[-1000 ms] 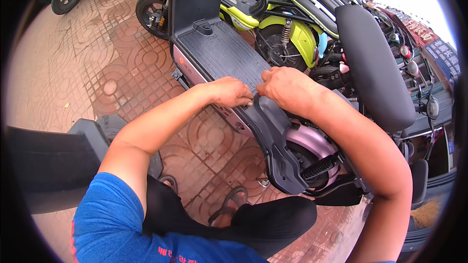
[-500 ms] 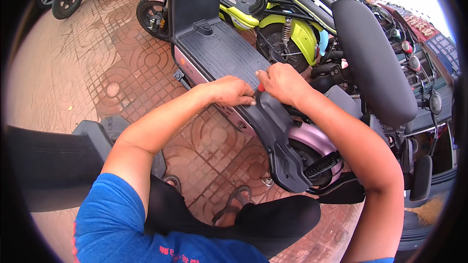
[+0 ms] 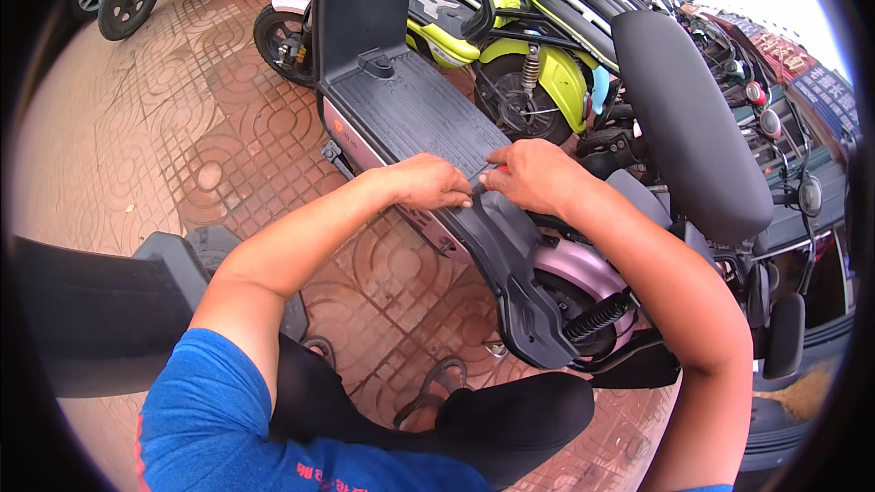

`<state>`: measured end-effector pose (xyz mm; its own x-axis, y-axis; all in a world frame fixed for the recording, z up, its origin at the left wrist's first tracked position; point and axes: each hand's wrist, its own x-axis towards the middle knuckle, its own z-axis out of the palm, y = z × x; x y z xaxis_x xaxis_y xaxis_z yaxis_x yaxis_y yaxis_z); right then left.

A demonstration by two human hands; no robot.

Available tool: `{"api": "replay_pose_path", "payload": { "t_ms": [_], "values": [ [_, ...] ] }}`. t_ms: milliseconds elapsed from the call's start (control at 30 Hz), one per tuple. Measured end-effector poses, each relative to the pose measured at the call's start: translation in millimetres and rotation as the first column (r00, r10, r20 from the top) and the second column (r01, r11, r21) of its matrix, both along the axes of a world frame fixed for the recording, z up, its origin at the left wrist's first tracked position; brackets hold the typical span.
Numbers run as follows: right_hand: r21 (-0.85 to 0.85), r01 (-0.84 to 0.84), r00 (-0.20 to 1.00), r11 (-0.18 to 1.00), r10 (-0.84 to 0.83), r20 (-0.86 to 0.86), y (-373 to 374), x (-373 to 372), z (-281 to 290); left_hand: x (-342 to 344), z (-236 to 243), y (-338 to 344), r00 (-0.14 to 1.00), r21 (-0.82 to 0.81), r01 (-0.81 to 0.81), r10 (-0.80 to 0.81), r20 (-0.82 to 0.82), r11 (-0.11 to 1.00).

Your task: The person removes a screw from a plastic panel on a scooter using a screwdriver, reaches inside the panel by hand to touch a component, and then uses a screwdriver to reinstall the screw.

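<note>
A pink and black electric scooter (image 3: 351,141) stands in front of me, its ridged black footboard (image 3: 410,105) running toward the upper left. My left hand (image 3: 430,181) rests at the footboard's rear edge, fingers bent and held together; whatever lies under the fingertips is hidden. Just to its right, my right hand (image 3: 533,175) is closed around a small red thing (image 3: 502,169), mostly covered by thumb and fingers. Its kind cannot be made out. Below both hands the black plastic rear cover (image 3: 510,228) slopes down beside the pink rear fender (image 3: 579,267).
A long black seat (image 3: 693,123) rises at the right, above my right forearm. Beyond the footboard stands a lime-green scooter (image 3: 547,82), with several more behind. A dark plastic part of another vehicle (image 3: 100,310) is at my left. Red patterned paving (image 3: 365,273) lies underneath.
Both hands have shifted slightly downward in view. The right hand has turned a little, and less of the red thing shows between its fingers. The scooter stays in place.
</note>
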<state>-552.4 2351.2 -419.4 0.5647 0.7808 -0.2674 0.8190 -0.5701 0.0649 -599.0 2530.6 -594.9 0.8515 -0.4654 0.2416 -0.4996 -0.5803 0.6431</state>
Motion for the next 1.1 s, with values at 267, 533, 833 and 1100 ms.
{"api": "replay_pose_path", "payload": {
  "t_ms": [267,533,833,1100],
  "values": [
    [-0.253,-0.17,0.975,0.952,0.2,0.097,15,13,-1,-3,1,0,1.0,0.035,-0.016,0.017,-0.026,0.999],
    [-0.395,-0.516,0.833,0.76,0.553,-0.026,20,-1,23,-7,2,5,1.0,0.044,0.006,-0.005,-0.025,0.999],
    [-0.197,-0.422,0.903,0.885,0.43,-0.003,10,7,16,-5,4,4,0.995,0.102,-0.025,0.035,-0.094,0.994],
    [0.054,-0.024,0.999,0.998,0.026,-0.025,6,-1,-2,1,4,5,0.983,0.012,-0.002,0.004,-0.182,1.0]
  ]
}}
